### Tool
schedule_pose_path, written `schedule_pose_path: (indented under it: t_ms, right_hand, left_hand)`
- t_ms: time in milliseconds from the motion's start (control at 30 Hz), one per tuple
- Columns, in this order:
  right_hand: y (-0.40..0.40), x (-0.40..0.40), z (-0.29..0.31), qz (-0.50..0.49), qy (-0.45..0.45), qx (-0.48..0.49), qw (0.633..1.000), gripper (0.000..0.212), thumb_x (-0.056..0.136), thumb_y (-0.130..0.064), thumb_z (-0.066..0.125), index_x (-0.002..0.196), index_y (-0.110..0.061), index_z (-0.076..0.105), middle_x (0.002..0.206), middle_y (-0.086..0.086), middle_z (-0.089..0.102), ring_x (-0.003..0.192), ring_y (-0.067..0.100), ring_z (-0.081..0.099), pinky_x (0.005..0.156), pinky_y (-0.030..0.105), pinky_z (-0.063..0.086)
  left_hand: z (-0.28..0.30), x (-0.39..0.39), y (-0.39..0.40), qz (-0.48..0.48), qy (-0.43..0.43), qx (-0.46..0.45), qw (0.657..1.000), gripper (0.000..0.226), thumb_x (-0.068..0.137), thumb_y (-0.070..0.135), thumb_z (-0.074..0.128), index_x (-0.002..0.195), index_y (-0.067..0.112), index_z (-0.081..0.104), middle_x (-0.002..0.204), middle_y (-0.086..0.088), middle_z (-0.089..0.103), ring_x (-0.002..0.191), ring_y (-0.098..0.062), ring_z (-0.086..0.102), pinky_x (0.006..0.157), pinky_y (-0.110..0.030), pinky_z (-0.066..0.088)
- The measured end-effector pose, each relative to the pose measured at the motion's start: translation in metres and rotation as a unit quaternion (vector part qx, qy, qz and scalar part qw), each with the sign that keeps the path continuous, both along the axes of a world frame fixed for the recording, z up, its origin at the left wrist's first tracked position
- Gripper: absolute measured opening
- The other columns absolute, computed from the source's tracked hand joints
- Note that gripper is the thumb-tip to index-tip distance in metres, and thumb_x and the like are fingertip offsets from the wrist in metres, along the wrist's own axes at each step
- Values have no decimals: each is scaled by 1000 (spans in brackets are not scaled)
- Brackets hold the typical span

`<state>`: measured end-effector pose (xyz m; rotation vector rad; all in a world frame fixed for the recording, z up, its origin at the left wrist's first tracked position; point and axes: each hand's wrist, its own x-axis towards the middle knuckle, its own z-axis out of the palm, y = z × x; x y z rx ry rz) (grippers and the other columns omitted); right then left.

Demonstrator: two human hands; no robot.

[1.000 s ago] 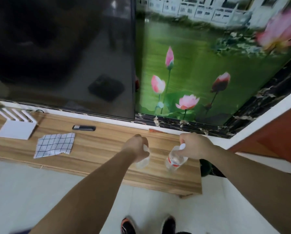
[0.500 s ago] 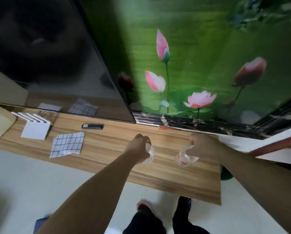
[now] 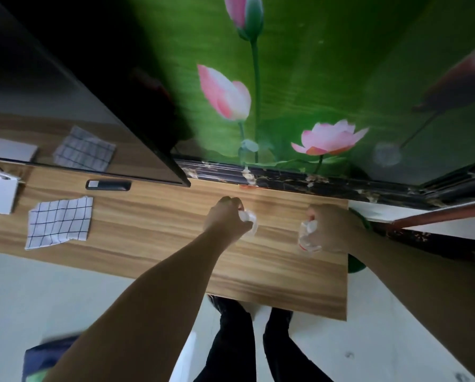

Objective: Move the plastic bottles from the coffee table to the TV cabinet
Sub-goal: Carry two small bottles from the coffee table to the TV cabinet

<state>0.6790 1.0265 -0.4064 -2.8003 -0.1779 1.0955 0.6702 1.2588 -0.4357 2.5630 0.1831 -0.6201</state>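
A clear crumpled plastic bottle (image 3: 248, 220) is gripped tight in the left hand (image 3: 226, 220), and a second clear plastic bottle with a red label (image 3: 307, 238) is clamped in the right hand (image 3: 333, 228). Both are held over the wood-grain TV cabinet top (image 3: 153, 230), toward its right end, the red-label one nearest the right edge. A white checked cloth (image 3: 58, 221) is laid near the front edge further left, with a black remote (image 3: 108, 185) by the back edge.

The TV cabinet (image 3: 148, 238) on the near side has a light brown wood-grain top, and the cloth (image 3: 58, 223) at left is white with a dark grid. Far behind, the wall mural (image 3: 327, 78) is green with pink lotus flowers, and the remote (image 3: 108, 185) is black.
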Motion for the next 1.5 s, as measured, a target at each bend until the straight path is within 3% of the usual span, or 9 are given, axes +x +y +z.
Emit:
schedule_pose_path:
  t_ms: [133, 267, 433, 533, 667, 800, 1000, 1300, 1500]
  right_hand:
    - [7, 17, -23, -41, -45, 8, 998, 36, 77, -42, 66, 102, -20, 53, 100, 2, 62, 90, 24, 60, 75, 36, 51]
    - [18, 36, -44, -43, -62, 30, 997, 39, 80, -44, 63, 110, -22, 55, 106, 2, 65, 96, 27, 62, 73, 34, 47]
    - [38, 52, -68, -33, -93, 50, 994, 33, 84, -28, 64, 114, -20, 54, 111, 6, 64, 100, 28, 61, 69, 31, 42]
    - [49, 57, -79, -66, -106, 49, 991, 31, 84, -26, 65, 112, -20, 54, 110, 5, 63, 99, 29, 60, 67, 31, 39]
    - [56, 62, -95, -71, -95, 57, 991, 35, 83, -17, 65, 117, -22, 57, 118, 7, 59, 100, 28, 61, 67, 29, 38]
    - [59, 64, -107, -64, -85, 80, 991, 41, 82, -8, 63, 121, -21, 60, 121, 11, 53, 102, 34, 61, 70, 29, 39]
    - [64, 68, -111, -87, -82, 95, 988, 41, 81, -4, 63, 119, -19, 62, 118, 13, 55, 101, 31, 59, 71, 27, 37]
    - [70, 72, -111, -102, -90, 103, 985, 34, 80, -7, 65, 114, -14, 63, 115, 12, 62, 100, 27, 59, 70, 27, 37]
    - [65, 70, -106, -109, -86, 93, 986, 39, 80, -17, 71, 116, -15, 56, 117, 10, 60, 101, 26, 59, 71, 30, 43]
  left_hand:
    - [-24, 23, -5, 22, -13, -9, 1000, 34, 69, 31, 77, 96, 17, 60, 96, 0, 57, 81, -15, 52, 65, -26, 40]
    - [-44, 43, -6, 58, -4, -20, 998, 35, 67, 31, 77, 93, 17, 59, 92, -1, 59, 79, -17, 56, 61, -26, 45]
    - [-63, 55, -6, 84, -7, -25, 996, 34, 68, 29, 77, 93, 17, 58, 90, -2, 58, 76, -18, 57, 57, -25, 44]
    - [-72, 59, -5, 89, -8, -32, 995, 32, 68, 27, 76, 93, 17, 59, 87, 2, 56, 72, -14, 54, 49, -21, 35]
    - [-83, 66, -5, 78, -18, -34, 996, 34, 69, 27, 76, 97, 16, 61, 88, 3, 53, 72, -12, 51, 50, -19, 31]
    - [-92, 69, -1, 56, -24, -32, 998, 38, 73, 28, 76, 104, 14, 60, 100, -2, 58, 79, -15, 52, 64, -24, 42]
    - [-95, 77, -1, 24, -27, -47, 998, 43, 77, 27, 72, 116, 13, 59, 115, -8, 59, 98, -22, 57, 78, -26, 43]
    - [-97, 80, -7, 19, -31, -53, 998, 44, 77, 27, 73, 117, 11, 59, 116, -9, 58, 101, -23, 58, 78, -25, 41]
    - [-91, 77, -9, 1, -12, -66, 998, 53, 77, 19, 72, 126, 10, 53, 123, -10, 55, 105, -25, 57, 90, -35, 48]
